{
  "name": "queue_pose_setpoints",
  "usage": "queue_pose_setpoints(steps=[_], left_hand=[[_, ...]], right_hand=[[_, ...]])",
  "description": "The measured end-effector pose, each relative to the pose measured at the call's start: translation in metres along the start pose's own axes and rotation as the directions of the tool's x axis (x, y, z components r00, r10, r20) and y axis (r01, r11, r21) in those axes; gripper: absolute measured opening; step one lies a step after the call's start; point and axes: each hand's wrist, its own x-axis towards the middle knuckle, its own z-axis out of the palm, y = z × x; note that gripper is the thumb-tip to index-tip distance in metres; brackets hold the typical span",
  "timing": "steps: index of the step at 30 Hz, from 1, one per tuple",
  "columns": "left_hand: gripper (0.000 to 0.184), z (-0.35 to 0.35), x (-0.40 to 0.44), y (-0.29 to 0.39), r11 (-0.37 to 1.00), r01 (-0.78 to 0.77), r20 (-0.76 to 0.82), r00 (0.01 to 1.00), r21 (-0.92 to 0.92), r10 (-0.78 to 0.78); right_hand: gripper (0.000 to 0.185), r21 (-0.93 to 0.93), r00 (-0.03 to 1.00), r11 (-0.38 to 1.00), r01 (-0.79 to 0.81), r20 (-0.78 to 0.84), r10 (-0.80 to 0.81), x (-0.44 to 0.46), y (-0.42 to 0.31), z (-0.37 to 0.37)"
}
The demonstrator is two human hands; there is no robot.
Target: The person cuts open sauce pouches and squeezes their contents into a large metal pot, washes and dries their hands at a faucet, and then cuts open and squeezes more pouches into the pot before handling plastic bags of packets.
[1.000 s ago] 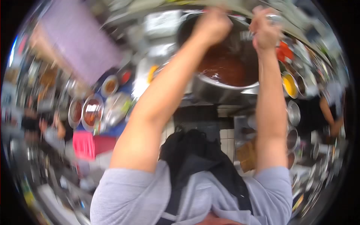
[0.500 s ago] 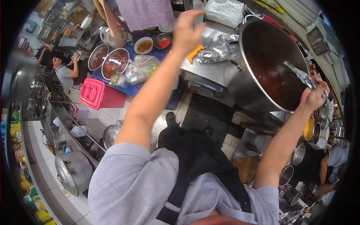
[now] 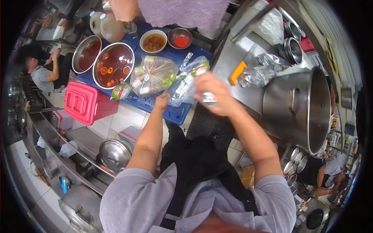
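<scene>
My right hand (image 3: 217, 95) is closed around a foil-wrapped bundle (image 3: 209, 98), with silver showing below the fingers. It hangs over a clear plastic bag (image 3: 182, 91) on the blue table, which has shiny foil inside or under it. My left hand (image 3: 162, 101) is at the table's front edge with curled fingers, seemingly pinching the bag's near edge. Left of that bag sits a knotted plastic bag (image 3: 153, 77) with green bits inside. On the steel counter to the right lie an orange-handled tool (image 3: 237, 73) and crumpled foil (image 3: 254, 75).
A large steel pot (image 3: 287, 103) stands on the right counter. Two steel bowls of red liquid, the nearer one (image 3: 112, 66) with citrus slices, sit on the blue table (image 3: 175, 112). A pink lidded bin (image 3: 83, 103) stands in front. Other people work at far left and right.
My view has turned toward the blue table. My right hand has left the pot with the foil-wrapped bundle and is over the clear bag. My left hand has come down from above the counter.
</scene>
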Motion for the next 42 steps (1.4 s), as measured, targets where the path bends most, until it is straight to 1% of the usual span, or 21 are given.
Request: queue_pose_setpoints(steps=[2, 3, 5, 7, 8, 9, 11, 13, 15, 17, 20, 23, 26, 28, 30, 31, 33, 34, 36, 38, 42], left_hand=[[0.03, 0.005, 0.014, -0.006, 0.957, 0.224, -0.019, 0.973, -0.184, -0.232], [0.03, 0.005, 0.025, -0.013, 0.952, 0.238, -0.004, 0.97, -0.194, -0.243], [0.035, 0.007, 0.043, -0.031, 0.984, 0.173, 0.061, 0.983, -0.033, -0.171], [0.045, 0.004, 0.04, -0.031, 0.991, 0.104, 0.059, 0.992, 0.085, -0.11], [0.05, 0.002, 0.03, -0.031, 0.966, -0.176, 0.01, 0.984, 0.191, 0.177], [0.055, -0.002, 0.02, -0.029, 0.85, -0.43, -0.009, 0.891, 0.304, 0.454], [0.06, -0.012, -0.009, -0.013, 0.873, -0.4, 0.021, 0.912, 0.279, 0.41], [0.069, -0.019, -0.03, -0.005, 0.825, -0.521, -0.006, 0.845, 0.218, 0.535], [0.072, -0.023, -0.041, 0.004, 0.812, -0.544, -0.006, 0.83, 0.213, 0.558], [0.076, -0.033, -0.046, 0.012, 0.797, -0.565, -0.012, 0.814, 0.213, 0.58], [0.077, -0.054, -0.048, 0.016, 0.85, -0.51, 0.12, 0.859, 0.13, 0.497], [0.074, -0.088, -0.051, 0.014, 0.885, -0.458, 0.089, 0.888, 0.083, 0.451], [0.055, -0.145, -0.057, 0.003, 0.746, -0.562, -0.247, 0.713, 0.358, 0.656], [0.05, -0.193, -0.068, 0.022, 0.74, -0.453, -0.45, 0.594, 0.498, 0.667], [0.051, -0.233, -0.058, 0.032, 0.736, -0.39, -0.573, 0.463, 0.553, 0.676], [0.051, -0.243, -0.05, 0.036, 0.733, -0.388, -0.574, 0.457, 0.559, 0.679], [0.038, -0.257, -0.032, 0.043, 0.686, -0.18, -0.495, 0.567, 0.705, 0.658], [0.038, -0.262, -0.023, 0.047, 0.683, -0.183, -0.494, 0.563, 0.707, 0.662], [0.028, -0.263, -0.005, 0.053, 0.749, -0.118, -0.358, 0.823, 0.652, 0.441], [0.022, -0.264, 0.012, 0.047, 0.76, -0.109, -0.372, 0.822, 0.641, 0.432], [0.017, -0.267, 0.017, 0.044, 0.764, -0.11, -0.369, 0.826, 0.636, 0.427]], right_hand=[[0.022, -0.091, 0.948, 0.986, -0.142, 0.274, 0.162, 0.004, 0.065, 0.061], [0.022, -0.097, 0.941, 0.983, -0.154, 0.289, 0.176, 0.001, 0.092, 0.087], [0.022, -0.238, 0.834, 0.965, -0.11, 0.505, 0.22, -0.011, 0.138, 0.126], [0.025, -0.353, 0.775, 0.93, -0.108, 0.555, 0.301, -0.032, 0.181, 0.149], [0.03, -0.456, 0.721, 0.887, -0.078, 0.589, 0.366, -0.04, 0.198, 0.159], [0.03, -0.452, 0.716, 0.888, -0.085, 0.592, 0.37, -0.046, 0.211, 0.166], [0.032, -0.69, 0.577, 0.711, -0.134, 0.529, 0.622, -0.06, 0.231, 0.178], [0.035, -0.704, 0.566, 0.691, -0.167, 0.506, 0.651, -0.078, 0.25, 0.196], [0.036, -0.73, 0.637, 0.65, -0.208, 0.403, 0.657, -0.087, 0.258, 0.213], [0.04, -0.708, 0.643, 0.673, -0.215, 0.416, 0.643, -0.088, 0.263, 0.227], [0.067, -0.718, 0.619, 0.664, -0.21, 0.429, 0.658, -0.09, 0.263, 0.236], [0.061, -0.708, 0.561, 0.664, -0.241, 0.456, 0.69, -0.076, 0.247, 0.22], [0.047, -0.704, 0.557, 0.674, -0.224, 0.475, 0.682, -0.074, 0.241, 0.203], [0.033, -0.685, 0.607, 0.69, -0.234, 0.451, 0.654, -0.079, 0.242, 0.193], [0.033, -0.675, 0.661, 0.688, -0.266, 0.392, 0.64, -0.081, 0.238, 0.187], [0.032, -0.668, 0.707, 0.682, -0.297, 0.326, 0.628, -0.077, 0.235, 0.185], [0.032, -0.657, 0.737, 0.684, -0.317, 0.284, 0.614, -0.068, 0.228, 0.183], [0.032, -0.646, 0.71, 0.662, -0.381, 0.254, 0.657, -0.064, 0.226, 0.184], [0.032, -0.641, 0.678, 0.623, -0.449, 0.21, 0.705, -0.063, 0.22, 0.183], [0.032, -0.631, 0.642, 0.576, -0.519, 0.157, 0.75, -0.064, 0.216, 0.187], [0.03, -0.528, 0.685, 0.602, -0.599, 0.052, 0.727, -0.066, 0.201, 0.188]])
